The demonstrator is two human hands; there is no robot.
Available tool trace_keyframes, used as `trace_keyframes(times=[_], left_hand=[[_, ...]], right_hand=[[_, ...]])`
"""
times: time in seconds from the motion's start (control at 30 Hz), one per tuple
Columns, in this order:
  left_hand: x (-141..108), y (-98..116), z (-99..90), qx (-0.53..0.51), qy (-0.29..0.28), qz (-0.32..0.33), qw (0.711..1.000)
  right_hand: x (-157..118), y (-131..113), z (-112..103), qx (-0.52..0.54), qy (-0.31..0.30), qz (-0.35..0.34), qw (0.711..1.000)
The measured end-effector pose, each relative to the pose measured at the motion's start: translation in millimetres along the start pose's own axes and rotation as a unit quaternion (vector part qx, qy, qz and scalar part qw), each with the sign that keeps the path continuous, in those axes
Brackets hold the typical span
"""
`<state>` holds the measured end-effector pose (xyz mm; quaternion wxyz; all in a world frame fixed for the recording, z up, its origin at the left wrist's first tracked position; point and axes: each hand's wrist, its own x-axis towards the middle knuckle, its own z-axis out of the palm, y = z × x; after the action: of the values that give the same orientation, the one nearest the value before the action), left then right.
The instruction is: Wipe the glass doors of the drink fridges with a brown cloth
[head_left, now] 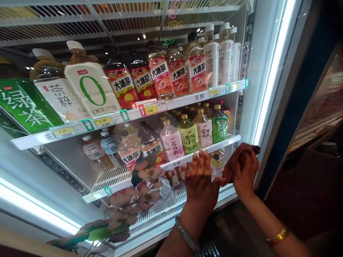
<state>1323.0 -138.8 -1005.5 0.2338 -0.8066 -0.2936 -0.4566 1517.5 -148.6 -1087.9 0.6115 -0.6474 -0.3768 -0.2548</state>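
My left hand point(200, 178), with a pale bangle point(186, 233) at the wrist, has its fingers stretched out and its palm turned to the glass door of a drinks fridge. It appears to rest flat on the pane. To its right, my right hand point(246, 175) grips a crumpled reddish-brown cloth point(232, 165) close to the glass. A gold-coloured bracelet point(278, 236) circles that wrist. Behind the glass, near my fingers, stand a pink-labelled bottle point(171, 141), a yellow-green bottle point(189, 135) and a green-labelled bottle point(220, 125) on the middle shelf.
Large tea bottles point(91, 84) line the upper shelf, above price tags point(150, 110). Flower pictures point(128, 198) show over the lower left of the pane. A bright light strip point(273, 71) runs down the right side, beside the dark door frame point(292, 103).
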Motion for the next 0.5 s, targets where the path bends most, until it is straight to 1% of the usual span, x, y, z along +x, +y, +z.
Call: trace_keyframes(times=[0.03, 0.07, 0.1, 0.13, 0.17, 0.2, 0.23, 0.27, 0.3, 0.33, 0.37, 0.4, 0.43, 0.47, 0.5], left_hand=[[-2.1, -2.5, -4.7, -0.006, 0.003, -0.006, 1.0], [-3.5, -4.2, -8.5, -0.012, 0.002, -0.011, 1.0], [-4.4, -5.5, -11.4, -0.016, 0.0, -0.016, 1.0], [-4.9, -6.5, -13.5, -0.018, -0.002, -0.023, 1.0], [-5.5, -7.5, -14.8, -0.017, -0.005, -0.029, 0.999], [-6.2, -8.7, -15.5, -0.017, -0.004, -0.033, 0.999], [-7.3, -10.1, -15.9, -0.017, -0.004, -0.034, 0.999], [-8.7, -11.7, -16.3, -0.017, -0.005, -0.035, 0.999], [-10.3, -13.3, -16.7, -0.018, -0.007, -0.037, 0.999], [-12.1, -14.9, -17.5, -0.018, -0.009, -0.039, 0.999], [-13.7, -16.4, -18.7, -0.017, -0.013, -0.041, 0.999], [-15.2, -17.8, -20.4, -0.015, -0.018, -0.044, 0.999], [-16.2, -19.0, -22.7, -0.013, -0.023, -0.046, 0.999], [-16.8, -20.1, -25.3, -0.011, -0.024, -0.047, 0.999], [-16.9, -21.2, -28.2, -0.008, -0.027, -0.05, 0.998]], right_hand=[[11.8, -9.8, 2.1, 0.011, 0.028, 0.04, 0.999], [23.1, -23.3, 4.6, 0.019, 0.045, 0.058, 0.997], [31.9, -39.1, 7.2, 0.024, 0.057, 0.046, 0.997], [36.4, -55.0, 9.4, 0.023, 0.048, 0.007, 0.999], [35.7, -68.9, 10.9, 0.021, 0.031, -0.047, 0.998], [29.6, -79.0, 11.4, 0.022, 0.015, -0.108, 0.994], [19.0, -84.0, 10.8, 0.022, -0.014, -0.166, 0.986], [5.4, -83.2, 9.3, 0.024, -0.048, -0.215, 0.975], [-9.1, -77.1, 7.2, 0.027, -0.082, -0.251, 0.964], [-22.1, -66.9, 4.9, 0.025, -0.11, -0.268, 0.957], [-31.6, -54.6, 2.9, 0.022, -0.112, -0.266, 0.957], [-36.1, -42.7, 1.6, 0.015, -0.103, -0.246, 0.964], [-34.9, -33.7, 1.1, 0.008, -0.081, -0.21, 0.974], [-28.4, -29.7, 1.6, 0.003, -0.043, -0.165, 0.985], [-17.5, -32.0, 3.0, -0.002, -0.012, -0.119, 0.993]])
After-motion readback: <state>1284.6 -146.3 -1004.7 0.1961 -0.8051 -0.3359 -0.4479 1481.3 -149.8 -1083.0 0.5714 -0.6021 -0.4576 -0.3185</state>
